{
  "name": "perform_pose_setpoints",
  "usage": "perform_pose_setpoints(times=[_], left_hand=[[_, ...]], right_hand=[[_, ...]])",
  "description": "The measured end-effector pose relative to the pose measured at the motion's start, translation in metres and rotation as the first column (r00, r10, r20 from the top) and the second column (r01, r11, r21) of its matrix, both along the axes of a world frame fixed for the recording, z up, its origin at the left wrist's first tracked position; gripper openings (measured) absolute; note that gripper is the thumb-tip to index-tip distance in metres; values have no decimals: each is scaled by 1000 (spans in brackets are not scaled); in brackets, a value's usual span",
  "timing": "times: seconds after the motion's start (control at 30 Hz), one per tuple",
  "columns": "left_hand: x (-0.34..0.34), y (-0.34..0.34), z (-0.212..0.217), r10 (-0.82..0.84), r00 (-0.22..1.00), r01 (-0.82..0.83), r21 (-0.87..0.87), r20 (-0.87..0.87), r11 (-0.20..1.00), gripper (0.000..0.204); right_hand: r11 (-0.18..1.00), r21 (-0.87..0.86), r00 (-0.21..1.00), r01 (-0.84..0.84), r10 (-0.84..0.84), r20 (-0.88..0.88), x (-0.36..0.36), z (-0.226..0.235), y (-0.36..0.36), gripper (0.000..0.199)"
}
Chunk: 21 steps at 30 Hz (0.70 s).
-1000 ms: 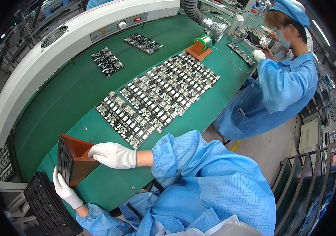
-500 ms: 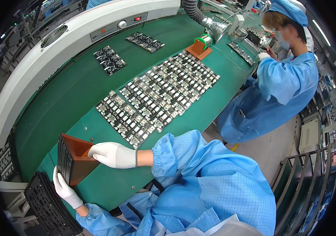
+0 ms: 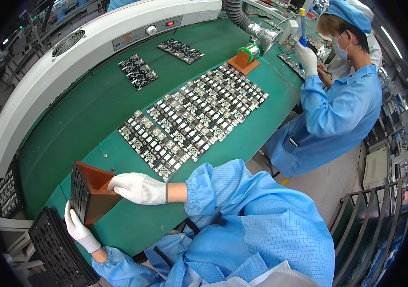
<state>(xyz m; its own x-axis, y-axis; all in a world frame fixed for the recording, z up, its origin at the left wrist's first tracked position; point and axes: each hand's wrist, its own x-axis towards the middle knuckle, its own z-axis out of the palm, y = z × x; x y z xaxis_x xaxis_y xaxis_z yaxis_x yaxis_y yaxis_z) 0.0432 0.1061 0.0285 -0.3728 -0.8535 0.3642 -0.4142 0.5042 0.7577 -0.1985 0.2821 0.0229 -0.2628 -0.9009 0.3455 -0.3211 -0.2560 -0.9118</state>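
Observation:
My left hand (image 3: pixel 80 229), in a white glove, rests with its fingers stretched along the outer side of several black slotted panels (image 3: pixel 78 193). These panels stand upright against a reddish-brown angled stand (image 3: pixel 99 208) at the table's near left corner. From the other side, my right hand (image 3: pixel 136 188), also gloved, has its fingers closed on the stand's edge; its fingertips are partly hidden. Beyond my right hand, circuit boards (image 3: pixel 192 119) lie in tight rows on the green table (image 3: pixel 132 215).
Below the table's left end is another black slotted panel (image 3: pixel 58 246). A white curved hood (image 3: pixel 94 38) spans the far side, near two dark circuit boards (image 3: pixel 138 71) (image 3: pixel 180 50). A solder wire spool (image 3: pixel 249 51) stands farther along. A co-worker (image 3: pixel 342 105) sits at right, beside a rack (image 3: pixel 371 220).
The co-worker has raised a gloved hand, now holding an upright blue tool with a yellow end. The view has shifted slightly. Both my hands stay in place on the panels and stand.

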Motion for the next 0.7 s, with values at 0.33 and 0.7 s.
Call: perform_pose_setpoints(times=[0.33,0.7], left_hand=[[-5,7,6,19,998,-15,95,-51,995,36],[1,8,8,17,1000,-17,-25,2,1000,37]], right_hand=[[999,-25,999,25,-25,-26,-2,1,2,23],[999,-18,998,35,-36,-48,2,2,3,21]])
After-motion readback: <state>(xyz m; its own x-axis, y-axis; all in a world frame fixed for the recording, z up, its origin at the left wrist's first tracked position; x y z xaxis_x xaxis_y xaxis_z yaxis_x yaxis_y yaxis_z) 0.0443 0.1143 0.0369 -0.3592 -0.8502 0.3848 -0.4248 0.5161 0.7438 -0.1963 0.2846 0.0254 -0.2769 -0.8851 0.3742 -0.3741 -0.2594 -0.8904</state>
